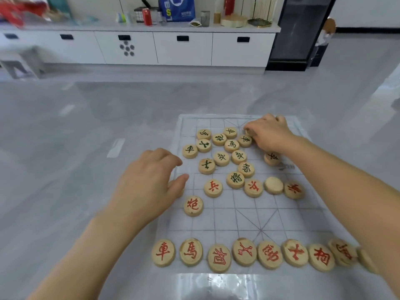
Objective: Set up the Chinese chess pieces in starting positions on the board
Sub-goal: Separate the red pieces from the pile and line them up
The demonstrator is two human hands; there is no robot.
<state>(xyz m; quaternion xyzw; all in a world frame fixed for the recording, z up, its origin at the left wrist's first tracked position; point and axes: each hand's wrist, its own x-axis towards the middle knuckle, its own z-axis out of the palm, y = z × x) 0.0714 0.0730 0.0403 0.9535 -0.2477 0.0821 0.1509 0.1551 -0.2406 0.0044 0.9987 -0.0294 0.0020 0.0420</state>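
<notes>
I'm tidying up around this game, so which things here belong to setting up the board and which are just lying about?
Part of the job:
- board
- red pieces in the near row
- dark-lettered pieces bunched mid-board
- loose red pieces
- blank-faced piece

Lying about, on the counter behind:
- red can
- blue bag
- grey cup

Matt pale wood pcs [213, 188] w/ painted characters; glossy plastic board [281, 213].
</notes>
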